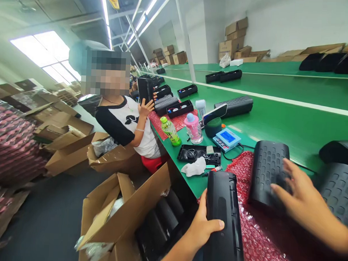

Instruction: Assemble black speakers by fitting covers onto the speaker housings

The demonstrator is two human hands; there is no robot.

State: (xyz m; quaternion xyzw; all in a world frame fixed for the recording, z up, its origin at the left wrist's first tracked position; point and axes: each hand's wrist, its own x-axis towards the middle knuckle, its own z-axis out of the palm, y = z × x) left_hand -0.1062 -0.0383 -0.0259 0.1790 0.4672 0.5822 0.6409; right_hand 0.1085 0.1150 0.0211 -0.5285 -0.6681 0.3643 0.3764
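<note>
Black speaker housing (223, 204), elongated, held in the left hand (202, 228): the left thumb lies flat across its near face, while the other fingers wrap the long left edge and pass largely out of sight behind it. The housing extends both beyond the thumb tip and below it; whether its lower end is supported cannot be told. The shell appears to be rigid moulded plastic, probably of moderate weight; the smooth face under the thumb may slip, whereas the ribbed, recessed strip to the right of the thumb should offer more purchase. The best hold is probably around both long sides near mid-length, without pressing on the recesses, which may be the weaker part.

Right of the left thumb, a dimpled speaker housing (267, 169) stands at the right hand (302, 192), whose thumb and fingers are spread and blurred; contact cannot be confirmed. Its raised ovals should grip better than the smooth face.

Between and below the two hands lies red bubble wrap (261, 242), a soft cushion against scratches. Beyond the left fingertips are a white cloth (193, 168), a black panel with a round grille (183, 154) and, farther out, a blue-screened meter (228, 137). To the left of the left fingers, below the green bench (301, 120), an open carton (142, 206) contains dark, elongated pieces.
</note>
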